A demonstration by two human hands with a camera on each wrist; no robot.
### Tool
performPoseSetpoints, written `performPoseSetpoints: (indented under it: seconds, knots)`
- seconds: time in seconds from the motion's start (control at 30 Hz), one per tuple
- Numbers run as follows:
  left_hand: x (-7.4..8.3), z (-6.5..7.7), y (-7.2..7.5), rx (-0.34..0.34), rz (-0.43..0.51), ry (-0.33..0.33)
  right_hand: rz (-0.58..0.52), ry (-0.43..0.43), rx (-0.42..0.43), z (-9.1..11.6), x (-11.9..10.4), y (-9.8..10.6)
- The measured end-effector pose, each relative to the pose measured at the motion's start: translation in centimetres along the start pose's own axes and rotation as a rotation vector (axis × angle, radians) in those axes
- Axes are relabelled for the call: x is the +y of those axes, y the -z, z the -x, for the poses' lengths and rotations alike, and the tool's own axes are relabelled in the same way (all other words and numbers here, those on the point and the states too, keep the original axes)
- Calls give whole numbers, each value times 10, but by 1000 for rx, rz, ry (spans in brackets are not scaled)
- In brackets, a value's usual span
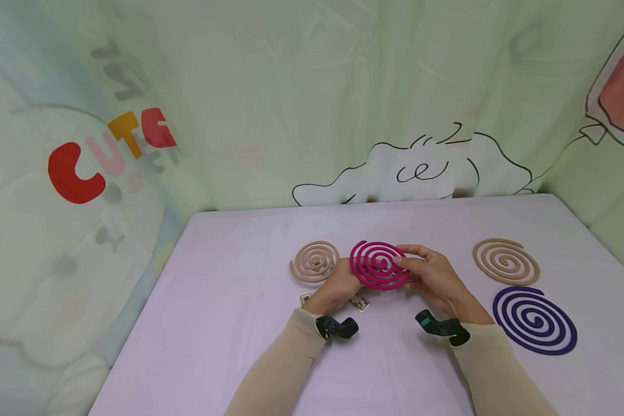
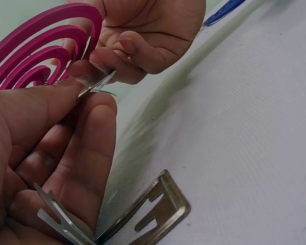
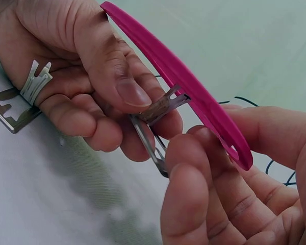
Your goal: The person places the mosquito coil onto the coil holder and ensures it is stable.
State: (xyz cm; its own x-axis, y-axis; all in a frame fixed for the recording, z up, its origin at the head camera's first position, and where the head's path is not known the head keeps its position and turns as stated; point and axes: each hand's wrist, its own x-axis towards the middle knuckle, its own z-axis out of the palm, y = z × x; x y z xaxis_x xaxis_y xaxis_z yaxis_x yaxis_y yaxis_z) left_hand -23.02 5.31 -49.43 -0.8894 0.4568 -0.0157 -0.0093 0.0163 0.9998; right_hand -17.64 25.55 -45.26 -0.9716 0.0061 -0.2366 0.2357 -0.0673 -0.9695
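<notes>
A magenta mosquito coil is raised above the table in the head view. My right hand pinches its right edge between thumb and fingers. Behind and under its left side, my left hand pinches a thin metal coil stand between thumb and forefinger. The stand's bent-up prongs reach the coil's underside near its middle; whether they are hooked in, I cannot tell. Another metal stand, its prongs bent up, shows beside the left palm in both wrist views.
A tan coil lies behind my left hand. To the right lie another tan coil and a dark blue coil. Small metal pieces show near my left wrist. A printed curtain hangs behind the table.
</notes>
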Motion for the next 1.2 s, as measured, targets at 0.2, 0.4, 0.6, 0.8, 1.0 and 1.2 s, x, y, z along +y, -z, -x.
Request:
performPoseSetpoints:
  seconds: [0.2,0.4,0.6,0.8,1.0,1.2]
  knots:
    - [1,1,1,-15,10,-9,-21,3,1,0,1,3]
    - [0,0,2,-18,-17,-15,-44,4,27,0,4,5]
    - [0,0,1,-11,-31,-31,-87,5,32,0,4,8]
    - [1,1,1,-19,-23,-38,-125,13,22,0,4,11]
    - [0,0,1,-10,-30,-33,-121,5,17,0,5,13]
    - [-1,0,1,3,-42,-33,-151,6,-10,-1,7,14]
